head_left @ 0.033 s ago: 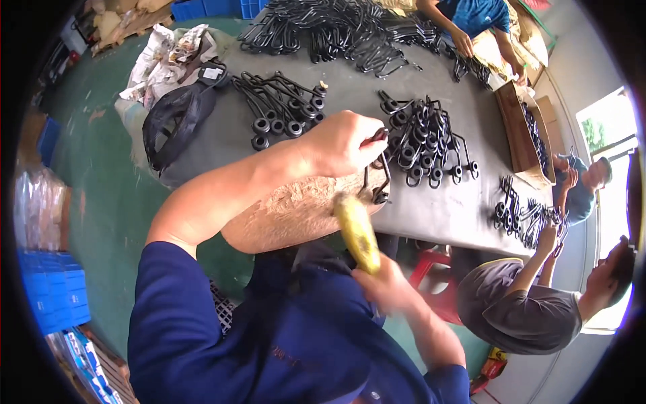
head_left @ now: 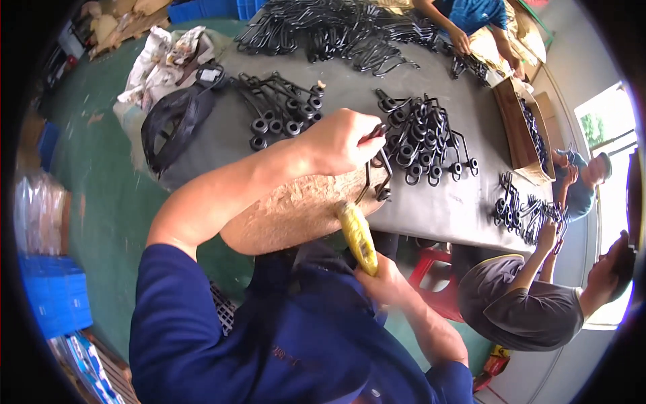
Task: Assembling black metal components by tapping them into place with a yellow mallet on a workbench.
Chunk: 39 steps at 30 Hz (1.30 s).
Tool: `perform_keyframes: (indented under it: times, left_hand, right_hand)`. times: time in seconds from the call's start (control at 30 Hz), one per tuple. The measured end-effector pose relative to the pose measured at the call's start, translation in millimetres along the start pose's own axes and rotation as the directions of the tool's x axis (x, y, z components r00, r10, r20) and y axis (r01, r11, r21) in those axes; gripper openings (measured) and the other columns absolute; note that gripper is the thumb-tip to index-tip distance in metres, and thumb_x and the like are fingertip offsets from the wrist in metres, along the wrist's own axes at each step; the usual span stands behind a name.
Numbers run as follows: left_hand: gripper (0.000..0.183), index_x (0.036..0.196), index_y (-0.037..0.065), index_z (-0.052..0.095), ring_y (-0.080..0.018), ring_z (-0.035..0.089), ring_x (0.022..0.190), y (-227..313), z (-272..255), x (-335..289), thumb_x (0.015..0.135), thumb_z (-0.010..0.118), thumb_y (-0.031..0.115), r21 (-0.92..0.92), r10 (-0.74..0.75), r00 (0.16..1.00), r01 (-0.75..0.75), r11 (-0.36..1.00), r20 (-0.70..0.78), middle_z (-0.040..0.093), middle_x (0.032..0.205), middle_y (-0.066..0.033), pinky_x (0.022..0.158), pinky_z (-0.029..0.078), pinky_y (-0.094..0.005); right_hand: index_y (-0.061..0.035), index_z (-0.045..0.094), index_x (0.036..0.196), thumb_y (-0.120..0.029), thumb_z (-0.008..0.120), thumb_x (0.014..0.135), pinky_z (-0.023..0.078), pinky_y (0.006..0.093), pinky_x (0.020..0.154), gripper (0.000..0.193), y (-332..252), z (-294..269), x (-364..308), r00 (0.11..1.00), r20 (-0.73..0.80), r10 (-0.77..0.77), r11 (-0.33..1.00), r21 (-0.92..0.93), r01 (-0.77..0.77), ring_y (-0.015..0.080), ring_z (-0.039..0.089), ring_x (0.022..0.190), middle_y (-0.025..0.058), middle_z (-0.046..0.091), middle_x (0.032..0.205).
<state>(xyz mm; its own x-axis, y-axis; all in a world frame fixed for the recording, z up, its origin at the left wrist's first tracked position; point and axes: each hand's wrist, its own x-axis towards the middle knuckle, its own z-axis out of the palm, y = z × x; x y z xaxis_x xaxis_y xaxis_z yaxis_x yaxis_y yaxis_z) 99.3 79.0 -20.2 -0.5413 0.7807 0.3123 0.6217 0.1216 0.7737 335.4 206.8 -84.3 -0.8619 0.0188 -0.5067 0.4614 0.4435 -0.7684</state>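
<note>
My left hand point(head_left: 343, 145) is closed around the upper end of a black bent metal rod point(head_left: 386, 161), which has a black ring at its lower end. The rod hangs over the right end of a rough, worn wooden block point(head_left: 289, 209). Gripped in my right hand point(head_left: 383, 279) is a yellow, wrapped-looking club-shaped tool point(head_left: 357, 239). Its upper end is against or just above the block's near edge, close to the rod; I cannot tell whether they touch. My left forearm crosses over the block.
On the grey table point(head_left: 431, 219) lie ringed rods point(head_left: 424, 138), with another cluster point(head_left: 286, 108) left of them and a large black rod heap point(head_left: 336, 30) behind. A black bag point(head_left: 178, 124) sits at left, a cardboard box point(head_left: 518, 131) at right. Co-workers point(head_left: 518, 296) work around the table.
The yellow tool, smeared by motion before, now appears sharper, its upper end slightly lower. The rod in my left hand has shifted a little, its lower part spreading toward the tool.
</note>
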Motion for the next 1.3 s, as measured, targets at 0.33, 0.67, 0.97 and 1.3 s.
perform_keyframes:
  times: [0.33, 0.67, 0.97, 1.3]
  left_hand:
    - [0.018, 0.094, 0.003, 0.064, -0.006, 0.058, 0.055, -17.9, -61.0, 2.6, 0.097, 0.057, 0.019, -0.287, -0.211, 0.974, 0.179, 0.941, -0.085, 0.065, 0.072, -0.0028, 0.05, 0.048, -0.0221]
    - [0.025, 0.097, 0.006, 0.065, -0.0087, 0.056, 0.055, -175.1, -171.9, -24.2, 0.093, 0.061, 0.03, -0.427, -0.681, 0.681, 0.55, 0.718, -0.268, 0.065, 0.078, -0.0038, 0.044, 0.042, -0.0228]
    - [0.05, 0.114, -0.003, 0.06, -0.0298, 0.066, 0.1, -153.0, -135.0, 54.4, 0.076, 0.074, 0.026, 0.405, -0.277, 0.809, 0.518, 0.753, -0.519, 0.067, 0.106, -0.0203, 0.088, 0.052, -0.0395]
    - [0.039, 0.113, 0.006, 0.065, -0.0315, 0.064, 0.105, -28.7, 173.6, 290.4, 0.074, 0.059, 0.008, 0.485, -0.058, 0.895, -0.185, 0.855, 0.443, 0.067, 0.111, -0.0182, 0.091, 0.05, -0.0422]
  right_hand:
    - [-0.0005, 0.052, 0.104, -0.002, 0.069, 0.082, 0.046, 0.0248, 0.049, 0.028, 1.6, -51.4, -29.1, 0.965, -0.263, -0.023, 0.87, 0.47, 0.148, 0.0098, 0.055, 0.056, 0.002, 0.057, 0.075]
    - [-0.0031, 0.053, 0.088, -0.011, 0.061, 0.088, 0.042, 0.0269, 0.042, 0.011, 73.2, -102.9, 16.2, 0.763, -0.628, 0.153, 0.783, 0.548, 0.295, 0.014, 0.053, 0.045, 0.0046, 0.054, 0.067]
    - [-0.0073, 0.049, 0.085, -0.026, 0.061, 0.088, 0.043, 0.0333, 0.042, 0.022, 73.6, -115.6, 22.6, 0.75, -0.528, 0.399, 0.514, 0.806, 0.294, 0.0187, 0.055, 0.048, 0.0055, 0.054, 0.07]
    - [-0.0041, 0.055, 0.082, -0.019, 0.062, 0.088, 0.046, 0.0316, 0.042, 0.017, 86.0, -120.5, 26.4, 0.796, -0.49, 0.356, 0.476, 0.828, 0.297, 0.0195, 0.057, 0.045, 0.0069, 0.057, 0.066]
